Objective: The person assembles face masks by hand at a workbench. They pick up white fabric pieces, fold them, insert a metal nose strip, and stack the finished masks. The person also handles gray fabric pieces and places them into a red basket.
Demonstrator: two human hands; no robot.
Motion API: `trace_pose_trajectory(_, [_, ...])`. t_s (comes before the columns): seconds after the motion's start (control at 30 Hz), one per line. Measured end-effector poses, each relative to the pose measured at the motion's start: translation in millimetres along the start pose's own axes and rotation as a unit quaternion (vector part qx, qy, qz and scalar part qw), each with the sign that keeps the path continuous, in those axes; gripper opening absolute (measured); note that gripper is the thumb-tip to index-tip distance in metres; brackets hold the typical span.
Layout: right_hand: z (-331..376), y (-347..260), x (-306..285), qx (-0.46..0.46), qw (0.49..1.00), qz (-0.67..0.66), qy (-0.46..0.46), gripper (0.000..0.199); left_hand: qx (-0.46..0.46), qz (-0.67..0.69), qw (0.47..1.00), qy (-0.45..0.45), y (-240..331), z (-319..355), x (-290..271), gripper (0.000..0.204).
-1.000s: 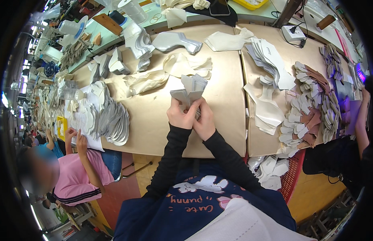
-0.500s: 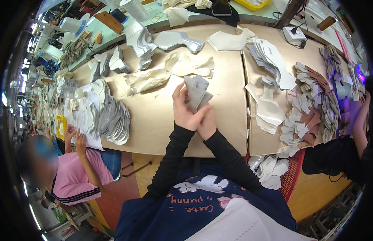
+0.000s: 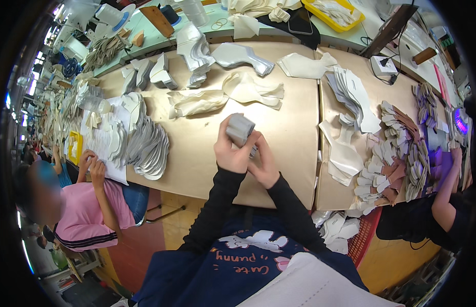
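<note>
A small stack of grey cut pieces (image 3: 240,129) is held up over the near middle of the table, its edges squared into a block. My left hand (image 3: 231,152) is closed round the stack from the left. My right hand (image 3: 264,162) grips the lower right part of it, and its fingers are partly hidden behind the pieces. Beyond my hands lie cream fabric pieces (image 3: 252,89), loosely bunched, and more bunched cream pieces (image 3: 197,102) to their left. A grey-white stack of shaped pieces (image 3: 244,55) rests behind those.
Fanned grey pieces (image 3: 148,151) lie at left beside a co-worker in a pink shirt (image 3: 89,215). At right are white stacked pieces (image 3: 353,94), brown and white pieces (image 3: 391,169), and another person's arm (image 3: 445,189). A red basket (image 3: 365,235) stands below the table's right edge.
The grey pieces, spread at angles before, are now gathered into a compact block and turned. Both hands have drawn closer round them. The view has shifted slightly.
</note>
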State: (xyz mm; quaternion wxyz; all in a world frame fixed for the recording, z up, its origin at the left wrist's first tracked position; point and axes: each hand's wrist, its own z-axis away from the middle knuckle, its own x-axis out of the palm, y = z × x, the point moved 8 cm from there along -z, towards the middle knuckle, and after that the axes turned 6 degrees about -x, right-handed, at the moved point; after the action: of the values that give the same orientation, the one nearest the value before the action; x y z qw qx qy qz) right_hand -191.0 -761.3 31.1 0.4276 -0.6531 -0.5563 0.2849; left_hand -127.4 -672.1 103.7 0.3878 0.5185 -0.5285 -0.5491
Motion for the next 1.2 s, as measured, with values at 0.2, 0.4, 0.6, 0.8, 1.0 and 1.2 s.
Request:
trace_pose_trajectory(0.2, [37,1,-47,0.247,0.914,-0.302,0.113,0.068,0.383,-0.158,0.885,-0.214,36,39,18,0.049])
trace_pose_trajectory(0.4, [90,10,-58,0.490,0.857,-0.155,-0.019,0.046,0.431,-0.151,0.786,-0.416,-23,133,77,0.030])
trace_pose_trajectory(0.6, [42,-21,-56,0.348,0.927,0.100,-0.095,0.039,0.422,-0.058,0.805,-0.413,-17,134,52,0.035])
trace_pose_trajectory(0.8, [-20,-66,-49,0.060,0.901,0.359,-0.238,0.042,0.227,-0.021,0.971,-0.072,-20,38,-24,0.067])
trace_pose_trajectory(1.0, [-17,-52,-23,-0.083,0.875,0.447,-0.165,0.055,0.010,0.130,0.942,-0.309,-74,29,9,0.069])
trace_pose_trajectory(1.2, [-10,-37,-36,0.153,0.905,0.377,-0.127,0.067,-0.137,0.247,0.937,-0.206,-97,17,8,0.058])
